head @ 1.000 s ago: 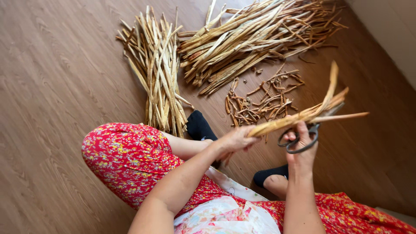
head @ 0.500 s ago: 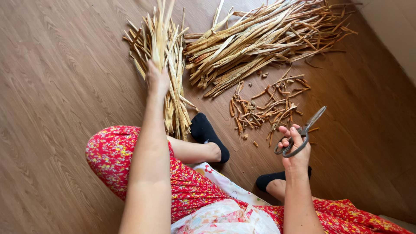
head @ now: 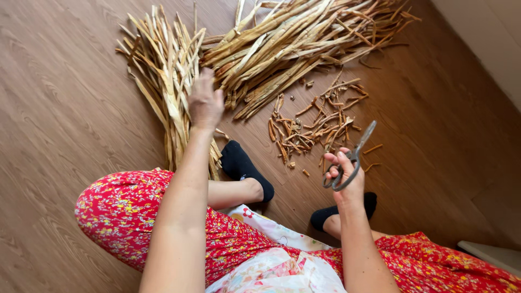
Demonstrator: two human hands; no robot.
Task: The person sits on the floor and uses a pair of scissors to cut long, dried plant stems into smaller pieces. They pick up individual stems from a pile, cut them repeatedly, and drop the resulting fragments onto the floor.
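From up here I see the wooden floor [head: 59,108] filling most of the view, with the big loose heap of dried strips [head: 304,38] spread across the top and the tidier sorted bundle [head: 163,70] lying lengthwise to its left. Below the heap sits a small scatter of cut-off scraps [head: 315,122]. The person's red floral trousers [head: 119,217] and black-socked feet [head: 244,165] frame the bottom.

A second ago both hands held one strip in front of the body; half a second ago the left arm was already stretched out to the bundle with that strip. Now the left hand [head: 205,102] rests at the right edge of the sorted bundle, close to where it meets the heap. Its back is turned to me, so I cannot tell whether the fingers are closed on a strip or lying flat. I judge the trimmed piece has been added to the sorted lot.

The right hand [head: 343,176] stays raised near the knee, fingers [head: 332,160] curled through the loops of the grey scissors [head: 353,157], blades together and pointing up, well apart from any strip.
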